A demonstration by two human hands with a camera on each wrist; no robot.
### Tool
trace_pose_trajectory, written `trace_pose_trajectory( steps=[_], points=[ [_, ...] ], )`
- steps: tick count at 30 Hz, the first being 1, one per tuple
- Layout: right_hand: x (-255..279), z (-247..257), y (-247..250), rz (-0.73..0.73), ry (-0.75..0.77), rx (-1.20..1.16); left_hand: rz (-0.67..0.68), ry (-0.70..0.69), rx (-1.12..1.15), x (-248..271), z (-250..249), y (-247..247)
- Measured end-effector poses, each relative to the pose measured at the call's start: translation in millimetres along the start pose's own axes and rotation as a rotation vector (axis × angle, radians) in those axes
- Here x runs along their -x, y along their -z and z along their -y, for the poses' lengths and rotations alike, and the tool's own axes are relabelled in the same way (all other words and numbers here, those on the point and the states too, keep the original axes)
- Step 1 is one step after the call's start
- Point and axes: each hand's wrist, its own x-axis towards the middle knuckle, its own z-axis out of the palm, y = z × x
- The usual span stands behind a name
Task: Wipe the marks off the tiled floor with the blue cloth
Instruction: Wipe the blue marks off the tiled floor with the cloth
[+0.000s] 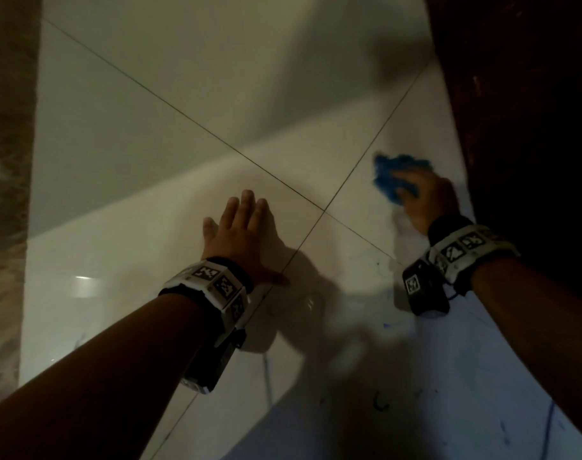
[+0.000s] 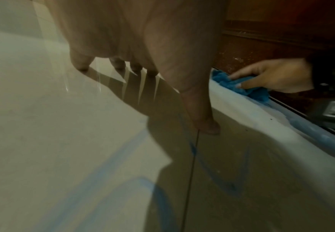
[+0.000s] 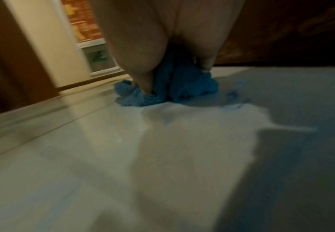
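The blue cloth (image 1: 390, 172) lies bunched on the pale tiled floor (image 1: 183, 94) at the right, close to a dark wooden panel. My right hand (image 1: 422, 194) presses down on the cloth (image 2: 256, 94), fingers over its top and thumb tucked into its folds (image 3: 182, 83). My left hand (image 1: 239, 224) lies flat on a tile beside a grout line, fingers straight and spread, holding nothing. Blue marks (image 1: 380, 403) streak the near tiles, with long blue strokes (image 2: 113, 164) under my left wrist. A faint blue smear (image 3: 238, 89) lies just right of the cloth.
A dark wooden panel (image 1: 531, 127) runs along the floor's right edge beside the cloth. A brown marbled strip (image 1: 7, 161) borders the left. The right wrist view shows a cream wall and doorway (image 3: 43, 39) beyond the floor. Shadows of both arms fall across the tiles.
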Motion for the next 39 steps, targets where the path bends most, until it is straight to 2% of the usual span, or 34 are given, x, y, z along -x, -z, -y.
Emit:
trace_pose_trajectory(
  steps=[2, 3, 4, 7, 8, 10, 12, 15, 17, 20, 24, 27, 32, 36, 37, 39],
  points=[
    [-4, -12, 8, -0.058, -0.239, 0.047, -0.006, 0.0, 0.003, 0, 0, 0],
    [0, -7, 4, -0.076, -0.266, 0.083, -0.007, 0.001, -0.002, 0, -1, 0],
    [6, 3, -4, -0.086, -0.225, 0.082, -0.008, 0.003, -0.009, 0, -1, 0],
    [34, 32, -23, -0.006, 0.057, -0.005, -0.005, 0.007, -0.012, 1, -2, 2],
    [35, 29, -21, 0.021, 0.096, -0.018, -0.003, 0.006, -0.007, 1, -1, 2],
    [22, 14, -7, 0.042, 0.011, -0.027, -0.006, 0.002, 0.001, 2, 0, 1],
    [6, -12, 10, 0.032, -0.167, 0.023, -0.014, -0.003, -0.003, 0, 0, -1],
    [8, -17, 10, -0.005, -0.317, 0.127, -0.016, -0.002, -0.001, -2, 2, -3],
    [20, -9, 4, 0.007, -0.334, 0.182, -0.014, -0.006, 0.003, -1, 2, -3],
    [29, -19, 9, 0.106, -0.229, 0.155, -0.015, -0.012, 0.008, 1, 1, -1],
    [25, -27, 18, -0.04, -0.481, 0.142, -0.024, -0.019, -0.005, 0, 3, -3],
    [31, 1, 1, 0.005, -0.407, 0.125, -0.041, -0.03, 0.006, -2, 3, -4],
    [44, 46, -24, 0.084, -0.096, 0.085, -0.057, -0.033, 0.028, -1, 2, -8],
    [33, 56, -17, 0.014, -0.333, 0.103, -0.126, -0.086, 0.012, 15, 21, -13],
    [32, 64, -21, 0.01, -0.354, 0.134, -0.143, -0.089, 0.0, 20, 29, -14],
    [39, 94, -35, 0.089, -0.288, 0.123, -0.147, -0.081, -0.017, 29, 44, -14]
  ],
)
